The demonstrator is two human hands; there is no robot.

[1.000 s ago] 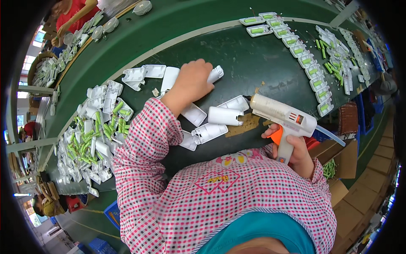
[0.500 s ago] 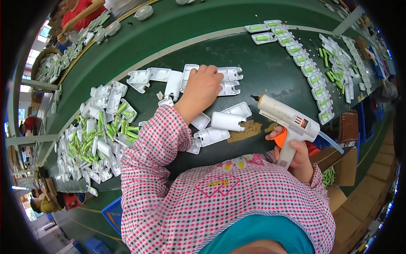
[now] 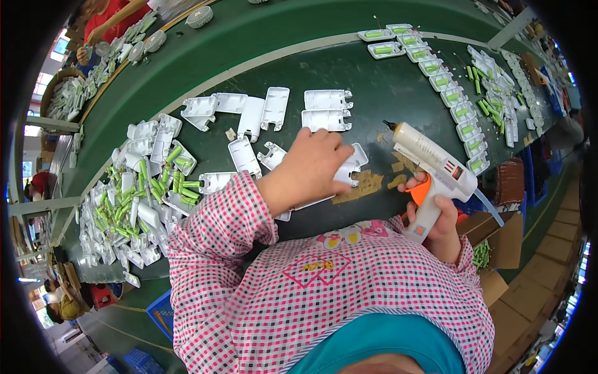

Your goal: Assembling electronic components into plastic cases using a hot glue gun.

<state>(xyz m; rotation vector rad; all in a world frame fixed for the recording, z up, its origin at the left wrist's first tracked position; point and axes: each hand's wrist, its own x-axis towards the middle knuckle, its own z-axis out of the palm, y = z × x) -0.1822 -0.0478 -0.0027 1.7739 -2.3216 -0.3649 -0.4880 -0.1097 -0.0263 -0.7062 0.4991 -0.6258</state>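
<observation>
My left hand [image 3: 310,167] reaches over the white plastic casings in the middle of the green worktop, its fingers apart and curved down. It covers part of a casing [image 3: 356,159] there; contact under the palm is hidden. Just beyond it, two open casings [image 3: 327,119] lie side by side, hollow side up. More loose casings [image 3: 244,156] lie to its left. My right hand [image 3: 441,218] is wrapped around the handle of a white hot glue gun [image 3: 430,159], fingers by its orange trigger. The gun's dark nozzle points to the far left.
At left is a heap of white casings and green battery cells [image 3: 134,206]. A curved row of casings with green cells [image 3: 453,96] runs down the right, with more parts beyond. Brown patches [image 3: 360,189] mark the worktop. A co-worker in red [image 3: 112,22] is at far left.
My left hand has left the two side-by-side casings and come nearer to me, over the loose ones. The glue gun has shifted slightly to the right in my right hand.
</observation>
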